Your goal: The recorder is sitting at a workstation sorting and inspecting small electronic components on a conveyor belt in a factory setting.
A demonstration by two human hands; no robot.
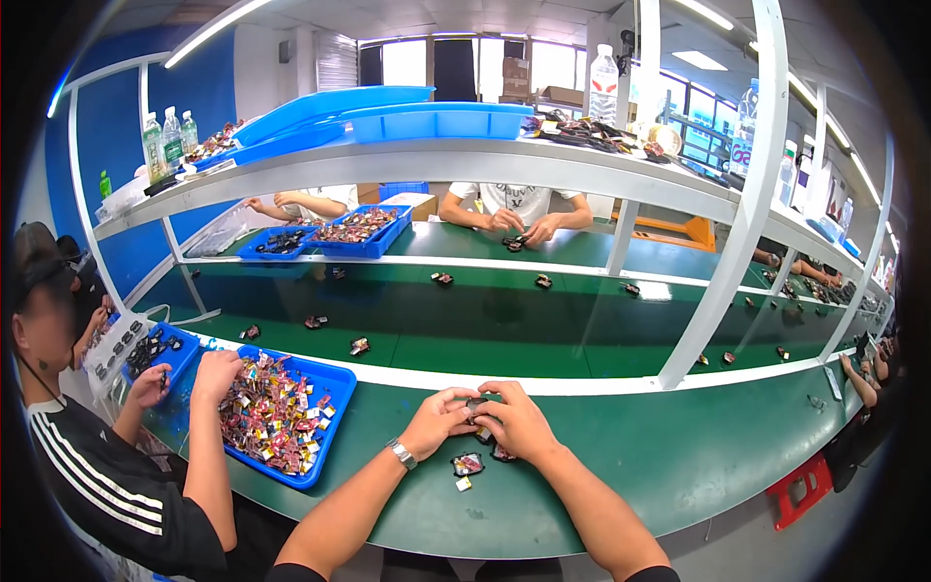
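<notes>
Between both hands' fingers [477, 400] sits a small dark part [477, 404].

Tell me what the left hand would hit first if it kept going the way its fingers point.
The left hand points right, fingertips on a small dark part; beyond that it would meet the right hand, already touching it.

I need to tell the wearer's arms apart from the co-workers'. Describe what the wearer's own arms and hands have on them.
Both forearms are bare, with no gloves on the left hand or the right hand. A silver metal-link wristwatch sits on the left wrist. Black short sleeve edges show at the picture's bottom. No rings can be made out.
</notes>
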